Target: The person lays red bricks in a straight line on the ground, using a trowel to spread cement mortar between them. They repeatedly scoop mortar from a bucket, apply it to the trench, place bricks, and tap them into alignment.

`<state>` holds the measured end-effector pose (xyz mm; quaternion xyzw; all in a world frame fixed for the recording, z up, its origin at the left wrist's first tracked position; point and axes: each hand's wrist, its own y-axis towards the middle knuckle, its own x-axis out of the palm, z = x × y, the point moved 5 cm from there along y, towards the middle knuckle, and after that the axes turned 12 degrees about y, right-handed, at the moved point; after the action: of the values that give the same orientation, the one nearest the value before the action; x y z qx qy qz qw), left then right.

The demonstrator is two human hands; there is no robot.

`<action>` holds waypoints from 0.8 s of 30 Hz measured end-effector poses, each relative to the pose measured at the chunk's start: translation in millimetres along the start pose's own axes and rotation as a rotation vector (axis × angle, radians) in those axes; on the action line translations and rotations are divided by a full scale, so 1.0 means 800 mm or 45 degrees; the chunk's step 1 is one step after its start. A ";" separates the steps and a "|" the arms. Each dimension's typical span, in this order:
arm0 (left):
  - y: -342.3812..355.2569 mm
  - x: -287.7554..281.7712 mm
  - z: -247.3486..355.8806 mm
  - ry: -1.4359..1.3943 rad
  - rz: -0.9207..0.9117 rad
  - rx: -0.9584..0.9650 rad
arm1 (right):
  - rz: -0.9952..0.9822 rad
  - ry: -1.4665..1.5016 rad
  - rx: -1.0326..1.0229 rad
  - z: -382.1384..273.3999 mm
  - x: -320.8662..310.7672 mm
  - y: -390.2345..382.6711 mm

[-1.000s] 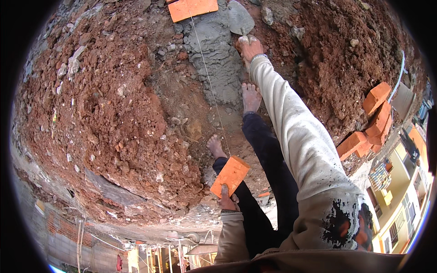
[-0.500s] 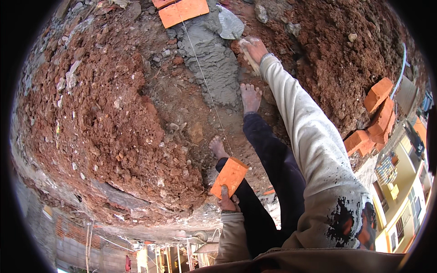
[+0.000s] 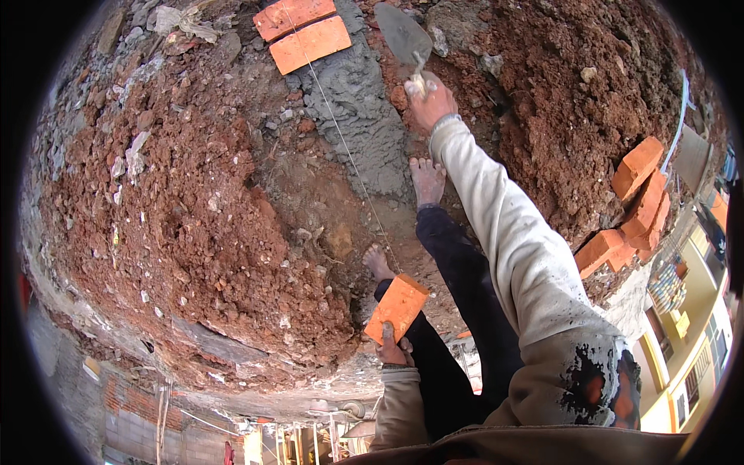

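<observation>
An orange brick (image 3: 397,308) is gripped at its near end by my left hand (image 3: 394,347), thumb on top, above my left leg. Ahead and to the right, my right hand (image 3: 432,102) is closed round the handle of a pointed trowel (image 3: 404,35), its grey blade directed away from me. Just left of the trowel runs a strip of wet grey mortar (image 3: 356,116). Two bricks (image 3: 310,45) lie side by side at its far end. A thin string line (image 3: 341,124) stretches from those bricks back toward the brick in my left hand.
My bare feet (image 3: 428,183) stand in a trench at the near end of the mortar. Heaped red soil (image 3: 186,232) rises on the left, with more soil (image 3: 558,101) on the right. Several bricks (image 3: 639,205) are piled at the right, near a pale blue pipe (image 3: 679,120).
My right hand has shifted slightly nearer and turned the trowel, whose blade has moved off the mortar's edge to the right. My left hand still holds the brick.
</observation>
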<state>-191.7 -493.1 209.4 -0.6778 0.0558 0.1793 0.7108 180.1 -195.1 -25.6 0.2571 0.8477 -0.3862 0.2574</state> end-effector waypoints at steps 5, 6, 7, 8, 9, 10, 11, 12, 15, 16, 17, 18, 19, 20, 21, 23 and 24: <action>0.012 0.002 0.001 -0.033 0.032 -0.061 | -0.043 -0.070 -0.321 -0.086 0.035 0.143; 0.013 0.006 0.002 -0.022 0.027 -0.073 | -0.089 -0.328 -0.504 -0.085 0.043 0.166; 0.018 0.015 0.002 0.006 -0.015 -0.084 | -0.115 -0.611 -0.664 -0.068 0.038 0.209; 0.018 0.016 0.000 0.009 -0.005 -0.084 | -0.189 -0.859 -0.841 -0.079 0.052 0.211; 0.019 0.016 -0.001 0.014 -0.001 -0.084 | -0.171 -0.535 -0.618 -0.071 0.059 0.208; 0.019 0.015 -0.003 0.019 -0.002 -0.101 | -0.157 -0.363 -0.522 -0.056 0.059 0.194; 0.015 0.008 -0.005 0.009 0.025 -0.111 | -0.166 -0.174 -0.435 -0.054 0.072 0.163; 0.012 0.006 -0.006 0.006 0.031 -0.123 | -0.158 0.001 -0.341 -0.051 0.072 0.141; 0.001 0.023 0.008 0.075 0.052 -0.088 | -0.279 0.230 -0.304 -0.027 0.062 0.106; -0.003 0.027 0.012 0.091 0.046 -0.094 | -0.272 0.287 -0.295 -0.014 0.058 0.098; -0.004 0.030 0.016 0.102 0.042 -0.093 | -0.267 0.348 -0.291 -0.009 0.056 0.089; -0.004 0.032 0.018 0.112 0.040 -0.093 | -0.263 0.411 -0.287 -0.006 0.055 0.082; -0.002 0.033 0.018 0.107 0.027 -0.073 | -0.312 0.424 -0.172 0.002 0.057 0.080; 0.000 0.034 0.019 0.104 0.015 -0.054 | -0.274 0.354 -0.142 0.000 0.055 0.078; 0.001 0.034 0.021 0.100 0.002 -0.035 | -0.237 0.283 -0.113 -0.002 0.054 0.075; -0.002 0.034 0.026 0.052 -0.004 -0.019 | -0.221 0.174 -0.090 -0.004 0.054 0.069; -0.004 0.034 0.029 0.027 -0.010 -0.014 | -0.241 0.137 -0.096 -0.004 0.054 0.067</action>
<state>-168.8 -465.8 205.5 -0.6838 0.0597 0.1694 0.7072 181.2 -152.0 -79.4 0.1864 0.8947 -0.3621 0.1836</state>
